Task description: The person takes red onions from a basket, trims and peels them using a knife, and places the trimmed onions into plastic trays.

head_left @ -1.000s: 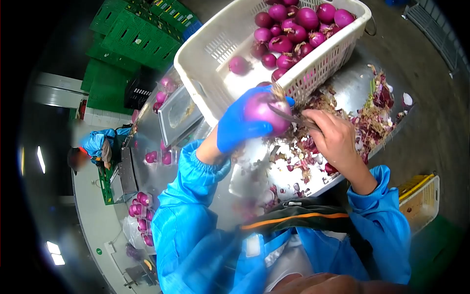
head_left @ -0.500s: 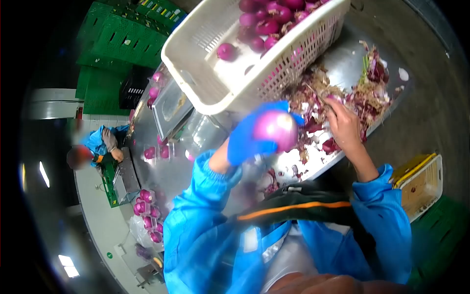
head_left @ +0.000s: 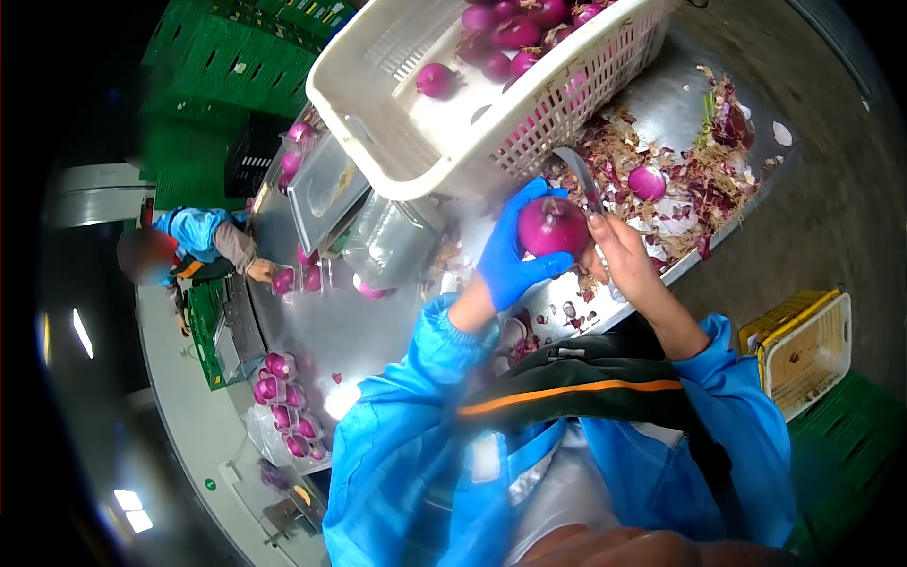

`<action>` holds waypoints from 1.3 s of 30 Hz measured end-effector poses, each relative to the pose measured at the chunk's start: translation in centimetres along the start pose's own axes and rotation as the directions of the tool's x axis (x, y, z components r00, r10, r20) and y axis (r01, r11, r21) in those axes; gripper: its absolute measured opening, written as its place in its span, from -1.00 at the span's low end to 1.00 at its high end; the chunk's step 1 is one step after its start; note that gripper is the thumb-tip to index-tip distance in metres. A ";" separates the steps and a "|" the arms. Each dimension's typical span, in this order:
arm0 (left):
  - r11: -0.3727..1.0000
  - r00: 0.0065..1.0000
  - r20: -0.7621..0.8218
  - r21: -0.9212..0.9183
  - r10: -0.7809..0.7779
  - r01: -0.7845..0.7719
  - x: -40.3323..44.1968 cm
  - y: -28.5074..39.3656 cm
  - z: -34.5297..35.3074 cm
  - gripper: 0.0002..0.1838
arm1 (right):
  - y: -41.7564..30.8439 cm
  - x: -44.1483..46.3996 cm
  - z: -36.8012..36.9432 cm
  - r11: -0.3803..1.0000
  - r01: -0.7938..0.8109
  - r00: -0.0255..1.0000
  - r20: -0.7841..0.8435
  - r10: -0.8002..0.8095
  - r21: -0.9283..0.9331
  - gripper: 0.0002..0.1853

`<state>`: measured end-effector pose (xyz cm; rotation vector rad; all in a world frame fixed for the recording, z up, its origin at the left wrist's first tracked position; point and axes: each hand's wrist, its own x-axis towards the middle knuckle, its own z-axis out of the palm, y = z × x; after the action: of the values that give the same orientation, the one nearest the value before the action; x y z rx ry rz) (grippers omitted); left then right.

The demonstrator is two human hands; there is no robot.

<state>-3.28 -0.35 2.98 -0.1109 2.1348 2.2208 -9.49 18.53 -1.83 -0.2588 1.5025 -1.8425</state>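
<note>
My left hand (head_left: pixel 515 248), in a blue glove, wraps around a whole red onion (head_left: pixel 552 228) above the metal table. My right hand (head_left: pixel 624 253) is bare and grips a knife (head_left: pixel 579 172). The knife's curved blade points up and away, close beside the onion's right side; whether it touches the skin I cannot tell. Dry onion skins and roots (head_left: pixel 694 203) are heaped just beyond my right hand. On that heap lies a rounded purple onion (head_left: pixel 647 182), whole or cut I cannot tell.
A white perforated basket (head_left: pixel 416 184) with several red onions stands ahead. Clear plastic containers (head_left: pixel 383 248) are left of my gloved hand. Packed onions (head_left: pixel 283 406) line the far left edge. A co-worker's hand (head_left: pixel 260 271) touches onions there. A yellow-and-white crate (head_left: pixel 803 354) is at right.
My gloved hand has moved right, toward my bare hand, and holds an onion with dark skin facing up. The blade now shows. A purple onion appears on the peelings. The co-worker's hand has reached onions.
</note>
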 end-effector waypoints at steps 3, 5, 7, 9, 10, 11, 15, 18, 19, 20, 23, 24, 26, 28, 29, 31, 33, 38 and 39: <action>0.997 0.994 -0.095 0.044 -0.056 0.061 -0.9 -0.3 -0.6 0.02 | -1.6 -0.7 0.4 0.609 0.420 0.811 -0.023 -0.584 -0.673 -0.73; 0.994 0.993 -0.119 0.105 -0.026 0.038 -1.5 -1.1 -1.0 -0.01 | -3.4 -1.8 0.7 0.221 0.414 0.730 0.177 -0.660 -0.883 -0.64; 0.969 0.989 -0.134 0.245 0.055 -0.021 -1.8 -0.8 -0.5 -0.04 | -3.7 -1.7 1.0 0.155 0.407 0.728 0.216 -0.651 -0.900 -0.69; 0.944 0.984 -0.142 0.324 0.110 -0.059 -1.9 -0.5 0.1 -0.06 | -3.9 -1.3 1.2 0.090 0.394 0.721 0.247 -0.648 -0.915 -0.73; 0.940 0.982 -0.146 0.334 0.122 -0.067 -2.0 -0.3 0.4 -0.07 | -3.7 -1.1 1.2 0.097 0.394 0.718 0.240 -0.654 -0.914 -0.73; 0.936 0.979 -0.152 0.344 0.134 -0.075 -2.1 -0.3 0.5 -0.08 | -3.4 -0.8 1.2 0.105 0.396 0.714 0.234 -0.659 -0.912 -0.73; 0.930 0.974 -0.164 0.356 0.155 -0.088 -2.3 -0.3 0.3 -0.07 | -1.5 -0.5 0.0 0.148 0.387 0.727 0.202 -0.656 -0.910 -0.68; 0.911 0.967 -0.158 0.393 0.201 -0.125 -2.4 0.0 0.3 -0.08 | -1.6 -1.4 -0.4 0.193 0.346 0.788 0.172 -0.591 -0.918 -0.60; 0.907 0.964 -0.156 0.399 0.213 -0.136 -2.3 0.0 0.4 -0.08 | -1.6 -1.3 -0.2 0.327 0.376 0.801 0.127 -0.585 -0.867 -0.58; 0.902 0.961 -0.155 0.405 0.228 -0.149 -2.2 -0.1 0.6 -0.09 | -1.5 -1.2 0.2 0.452 0.401 0.815 0.086 -0.573 -0.797 -0.56; 0.845 0.954 -0.106 0.499 0.280 -0.192 -2.1 -0.5 0.7 -0.12 | -2.1 -0.9 1.0 0.819 0.334 0.916 -0.045 -0.399 -0.466 -0.52; 0.844 0.954 -0.106 0.501 0.279 -0.191 -2.2 -0.8 0.7 -0.13 | -2.3 -0.8 1.4 0.908 0.268 0.951 -0.065 -0.303 -0.321 -0.51; 0.842 0.953 -0.123 0.510 0.275 -0.177 -2.8 -1.7 0.8 -0.14 | -1.3 -0.2 1.7 0.821 0.262 0.948 -0.026 -0.319 -0.507 -0.59; 0.850 0.955 -0.169 0.512 0.243 -0.125 -3.4 -1.6 0.9 -0.14 | -1.4 -0.7 2.8 0.868 0.199 0.953 -0.115 -0.279 -0.454 -0.63; 0.827 0.954 -0.190 0.555 0.233 -0.091 -3.8 -1.2 1.0 -0.14 | -0.3 -0.4 2.5 0.745 0.273 0.913 -0.081 -0.401 -0.608 -0.68; 0.801 0.947 -0.214 0.595 0.240 -0.068 -4.2 -1.2 0.9 -0.15 | 0.4 0.1 3.2 0.677 0.338 0.888 -0.018 -0.460 -0.653 -0.74; 0.730 0.931 -0.229 0.681 0.285 -0.056 -4.3 -1.4 0.7 -0.16 | -0.1 0.0 3.4 0.469 0.455 0.816 0.142 -0.561 -0.757 -0.81; 0.662 0.904 -0.204 0.742 0.376 -0.108 -5.1 -1.8 -0.8 -0.14 | 0.7 -0.2 5.2 0.246 0.614 0.647 0.300 -0.701 -0.750 -0.77; 0.665 0.929 -0.249 0.747 0.272 0.006 -5.6 -1.6 -1.2 -0.11 | 0.9 -0.1 5.3 0.372 0.565 0.714 0.209 -0.669 -0.737 -0.78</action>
<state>2.43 -1.41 1.89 -0.3197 3.1543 1.2452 -6.04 14.52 -1.06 -1.3246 2.4806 -1.5861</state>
